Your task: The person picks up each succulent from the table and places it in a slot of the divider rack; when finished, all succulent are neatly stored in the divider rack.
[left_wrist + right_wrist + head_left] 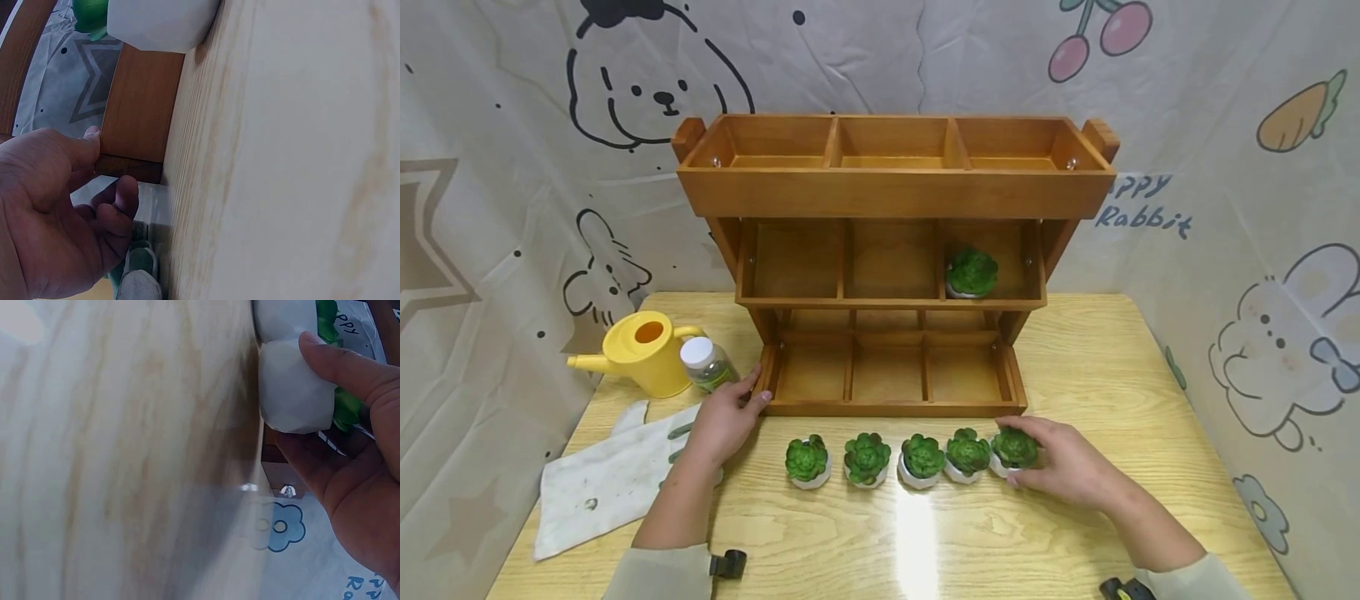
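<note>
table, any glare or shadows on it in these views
Head: a bright white glare streak on the table, just below the middle plant of the front row; right wrist: a pale glare patch at upper left, a soft dark shadow lower down; left wrist: no distinct glare, the left hand dim against pale wood.

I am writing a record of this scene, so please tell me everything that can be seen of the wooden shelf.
The shelf is orange-brown, slightly glossy and apparently wood, standing upright on the table. Its three tiers, one above another, are each divided into three compartments. Side posts join them. The top tier looks widest, with a block jutting from each end and metal fasteners inside. One plant sits in the middle tier's right compartment. The left hand grips the bottom tier's left end.
</note>
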